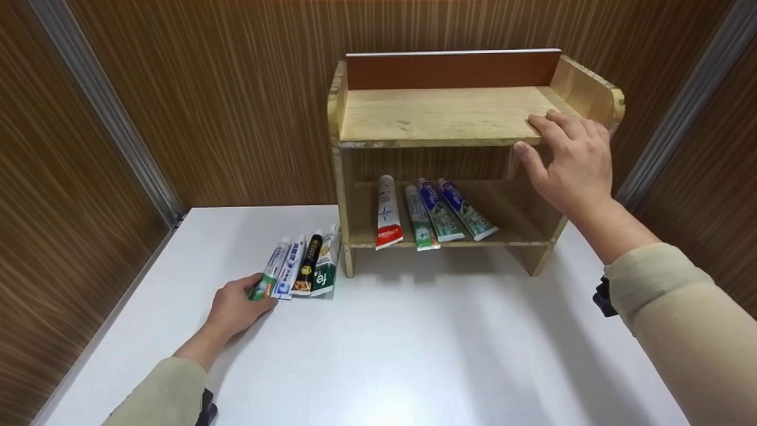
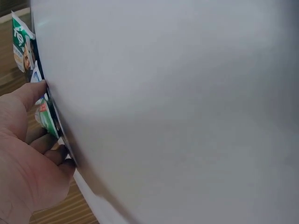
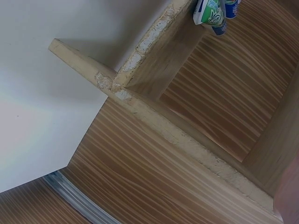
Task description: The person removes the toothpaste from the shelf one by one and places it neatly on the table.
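Four tubes (image 1: pixel 309 263) are lying ahead and right of the left hand (image 1: pixel 236 305), its thumb and fingers curving around the end of the green-and-white tube (image 1: pixel 274 267) (I can't tell if they're pinching), and the right hand (image 1: pixel 573 154) is resting loosely on a wooden shelf (image 1: pixel 449 112). A sideways push could be making those close tubes pile up. The left wrist view is showing bent fingers that the head view is hiding.

A person's arms (image 1: pixel 627 232) extend forward, the left hand (image 1: pixel 238 306) low with thumb apart from bent fingers, the right hand (image 1: pixel 576 158) higher, palm down, thumb spread from its fingers.
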A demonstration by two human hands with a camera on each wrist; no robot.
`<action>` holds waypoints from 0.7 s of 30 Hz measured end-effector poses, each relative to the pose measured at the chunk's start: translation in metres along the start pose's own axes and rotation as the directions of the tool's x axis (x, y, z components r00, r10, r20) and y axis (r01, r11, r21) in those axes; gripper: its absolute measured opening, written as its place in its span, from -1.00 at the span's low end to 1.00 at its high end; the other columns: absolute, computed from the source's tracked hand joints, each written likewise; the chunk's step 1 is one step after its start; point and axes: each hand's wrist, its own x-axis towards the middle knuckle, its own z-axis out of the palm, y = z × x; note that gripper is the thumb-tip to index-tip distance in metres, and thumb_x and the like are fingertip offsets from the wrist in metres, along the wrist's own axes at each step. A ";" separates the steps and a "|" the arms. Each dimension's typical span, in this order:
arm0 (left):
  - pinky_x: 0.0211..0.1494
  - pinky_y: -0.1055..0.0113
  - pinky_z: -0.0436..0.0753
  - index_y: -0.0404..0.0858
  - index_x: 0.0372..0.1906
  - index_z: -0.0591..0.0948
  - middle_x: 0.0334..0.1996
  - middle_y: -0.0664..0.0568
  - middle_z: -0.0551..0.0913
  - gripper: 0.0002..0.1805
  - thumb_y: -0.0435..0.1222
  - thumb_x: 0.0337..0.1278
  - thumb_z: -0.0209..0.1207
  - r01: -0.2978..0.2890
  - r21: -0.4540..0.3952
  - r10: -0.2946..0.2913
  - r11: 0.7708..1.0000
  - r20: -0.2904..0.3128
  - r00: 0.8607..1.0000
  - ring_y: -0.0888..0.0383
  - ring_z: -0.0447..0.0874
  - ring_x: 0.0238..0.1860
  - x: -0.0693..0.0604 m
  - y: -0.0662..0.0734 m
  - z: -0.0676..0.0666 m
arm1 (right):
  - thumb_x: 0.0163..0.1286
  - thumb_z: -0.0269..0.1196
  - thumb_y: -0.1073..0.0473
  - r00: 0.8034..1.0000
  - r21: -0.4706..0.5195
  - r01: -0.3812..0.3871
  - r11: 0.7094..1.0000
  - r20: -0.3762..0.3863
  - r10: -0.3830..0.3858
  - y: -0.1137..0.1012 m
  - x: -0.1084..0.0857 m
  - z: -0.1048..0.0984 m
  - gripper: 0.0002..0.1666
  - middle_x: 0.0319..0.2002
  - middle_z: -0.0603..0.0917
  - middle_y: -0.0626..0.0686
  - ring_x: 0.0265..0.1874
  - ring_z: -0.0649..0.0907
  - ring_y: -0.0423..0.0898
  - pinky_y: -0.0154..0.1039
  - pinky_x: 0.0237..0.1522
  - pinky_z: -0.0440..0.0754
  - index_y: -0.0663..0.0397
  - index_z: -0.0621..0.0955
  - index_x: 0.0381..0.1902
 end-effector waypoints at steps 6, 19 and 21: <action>0.56 -0.15 0.33 -0.46 0.60 0.26 0.52 -0.38 0.36 -0.10 -0.19 0.32 0.40 0.009 0.011 -0.009 1.000 0.010 1.000 -0.32 0.31 0.54 0.001 0.004 -0.001 | 0.55 0.23 -0.23 1.000 0.001 -0.008 1.000 0.008 0.008 0.000 0.000 0.000 -0.38 0.29 0.63 0.28 0.31 0.53 0.33 0.30 0.39 0.31 0.05 0.66 0.33; 0.60 -0.10 0.27 -0.39 0.62 0.26 0.56 -0.31 0.34 -0.13 -0.19 0.37 0.37 -0.068 -0.068 0.068 0.995 -0.008 0.998 -0.22 0.28 0.57 -0.009 0.046 -0.012 | 0.56 0.22 -0.21 0.999 -0.004 -0.028 1.000 0.033 0.028 -0.001 0.000 -0.002 -0.39 0.32 0.62 0.26 0.32 0.52 0.32 0.28 0.40 0.30 0.02 0.65 0.36; 0.59 -0.07 0.31 -0.35 0.63 0.27 0.57 -0.28 0.35 -0.13 -0.19 0.36 0.38 -0.071 -0.086 0.071 0.994 -0.009 0.997 -0.19 0.29 0.57 -0.013 0.056 -0.010 | 0.56 0.22 -0.22 0.999 -0.004 -0.029 1.000 0.034 0.029 -0.001 0.000 -0.002 -0.39 0.32 0.62 0.26 0.32 0.52 0.32 0.28 0.40 0.30 0.01 0.65 0.36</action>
